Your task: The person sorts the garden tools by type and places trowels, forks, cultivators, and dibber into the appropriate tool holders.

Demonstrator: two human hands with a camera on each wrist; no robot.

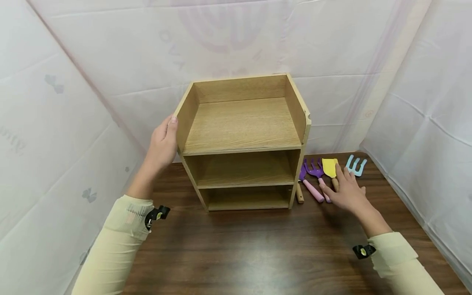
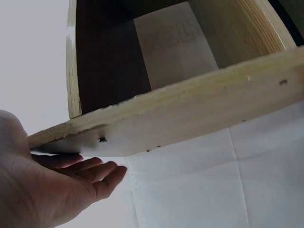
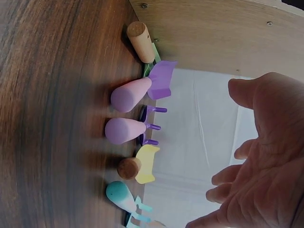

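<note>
The near stretch of a dark brown wood-grained table (image 1: 243,246) is being overhung at the right by a pale yellow sleeve (image 1: 398,258). Beyond it, a bare right hand (image 1: 348,192) is being held with fingers spread over a row of toy garden tools, and nothing is being gripped; whether any fingertip is being rested on a tool cannot be told. From right to left, the row is being made up by a light blue fork (image 1: 355,170), a yellow scoop with a brown wooden handle (image 1: 329,167), a purple fork with a pink handle (image 1: 316,172), a purple scoop with a pink handle (image 1: 313,191) and a green-headed tool with a pale wooden handle (image 3: 141,45). Since the handles are lying close together, a narrow pinch on one handle is probably being called for, lest its neighbours be nudged. To the left, a pale wooden three-level shelf (image 1: 243,123) is being held by its left panel between the thumb and fingers of a bare left hand (image 1: 162,141). Steadiness rather than pull is likely being needed there, as the green-headed tool is lying just beside the shelf's right side. Farthest, a backdrop is being formed by white cloth (image 1: 236,49).
</note>
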